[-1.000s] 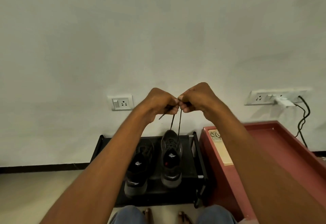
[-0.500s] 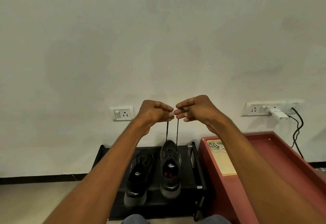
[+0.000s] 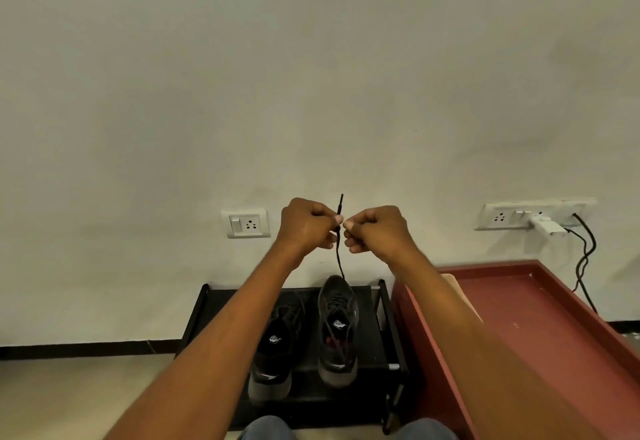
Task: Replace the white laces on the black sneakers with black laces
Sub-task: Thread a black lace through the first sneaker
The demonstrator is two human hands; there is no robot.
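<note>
Two black sneakers stand side by side on a low black rack [image 3: 391,346]. The right sneaker [image 3: 337,332] carries a black lace [image 3: 338,259] that rises taut from its toe end up to my hands. My left hand [image 3: 306,226] pinches the lace, and one lace tip sticks up above its fingers. My right hand [image 3: 375,230] is curled close beside it, fingertips at the lace; its grip is partly hidden. The left sneaker [image 3: 277,346] sits partly behind my left forearm.
A red-brown tray-topped cabinet [image 3: 540,328] stands right of the rack, with a pale board on it behind my right arm. On the wall are a switch socket [image 3: 246,223] and a power strip [image 3: 519,216] with a white charger and black cable. My knees show at the bottom.
The two lace strands hung apart half a second ago; now they run together as one line. One lace tip now sticks up above my left hand.
</note>
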